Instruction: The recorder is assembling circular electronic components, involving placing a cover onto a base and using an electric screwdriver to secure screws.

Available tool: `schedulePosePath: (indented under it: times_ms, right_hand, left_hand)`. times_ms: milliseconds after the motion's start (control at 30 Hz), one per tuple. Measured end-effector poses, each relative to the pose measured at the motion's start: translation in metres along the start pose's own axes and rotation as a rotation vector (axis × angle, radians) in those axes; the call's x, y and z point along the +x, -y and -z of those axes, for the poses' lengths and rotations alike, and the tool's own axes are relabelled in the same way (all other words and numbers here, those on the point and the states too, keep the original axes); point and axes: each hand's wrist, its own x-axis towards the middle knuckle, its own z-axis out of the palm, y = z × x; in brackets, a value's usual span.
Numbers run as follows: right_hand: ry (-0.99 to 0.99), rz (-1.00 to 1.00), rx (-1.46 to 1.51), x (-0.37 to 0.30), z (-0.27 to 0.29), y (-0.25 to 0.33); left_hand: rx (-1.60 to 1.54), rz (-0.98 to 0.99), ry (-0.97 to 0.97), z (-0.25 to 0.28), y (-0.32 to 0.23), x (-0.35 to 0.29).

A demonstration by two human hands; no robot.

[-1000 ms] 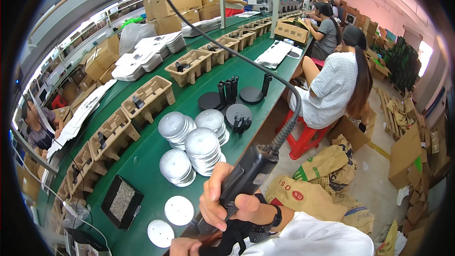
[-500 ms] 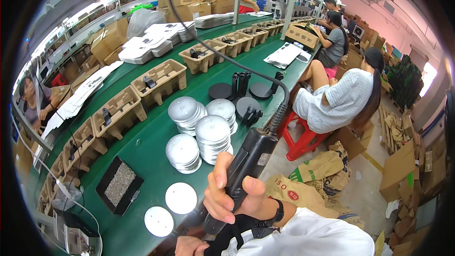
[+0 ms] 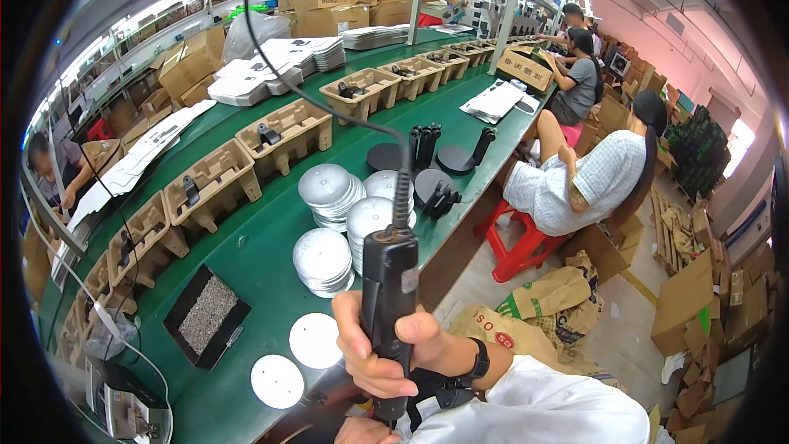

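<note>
My right hand (image 3: 386, 358) is wrapped round a black electric screwdriver (image 3: 389, 279), which stands nearly upright with its cord rising from the top. Below its lower end, at the bottom edge, my left hand (image 3: 366, 430) shows only in part. The fingers there look curled, but what they hold is hidden. Two flat silver discs, a nearer one (image 3: 277, 382) and a farther one (image 3: 315, 340), lie at the table edge left of my right hand. Beyond them rise several stacks of silver discs (image 3: 322, 255). A black box of small screws (image 3: 209, 316) sits to the left.
Black round bases with upright posts (image 3: 454, 159) stand past the stacks on the green table (image 3: 255, 259). A row of cardboard pulp trays (image 3: 209, 185) holds black parts. A person on a red stool (image 3: 526, 251) sits at the right, near paper sacks (image 3: 546, 292) on the floor.
The screwdriver in my right hand has swung from a rightward lean to nearly upright, its top moving left. My left hand has shifted slightly right and lower at the bottom edge.
</note>
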Motion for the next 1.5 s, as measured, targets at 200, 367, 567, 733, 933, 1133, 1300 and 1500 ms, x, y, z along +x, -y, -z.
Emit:
schedulePosePath:
  times_ms: [200,367,567,733,933,1133,1300,1500]
  right_hand:
    - [0.044,-0.035,0.028,0.006,0.002,-0.01]
    - [-0.035,-0.005,-0.116,0.009,-0.004,-0.025]
    - [-0.133,0.061,-0.25,0.024,-0.005,-0.078]
    - [-0.034,0.153,-0.384,0.024,-0.017,-0.139]
    - [-0.015,0.135,-0.482,0.048,-0.009,-0.199]
    - [-0.056,0.018,-0.742,0.07,0.01,-0.266]
    - [-0.034,-0.041,-0.992,0.057,0.027,-0.297]
    - [-0.052,-0.199,-0.847,0.057,-0.008,-0.301]
  left_hand:
    - [-0.008,0.055,-0.035,-0.001,0.003,-0.007]
    - [0.144,0.105,-0.33,-0.003,0.008,-0.022]
    - [0.656,0.002,-0.554,0.026,0.033,-0.063]
    - [0.849,0.003,-0.455,0.081,0.026,-0.101]
    - [0.823,0.426,-0.443,0.131,0.04,-0.14]
    - [0.802,0.465,-0.437,0.13,0.082,-0.176]
    - [0.769,0.434,-0.463,0.13,0.094,-0.19]
    - [0.87,0.435,-0.451,0.133,0.067,-0.188]
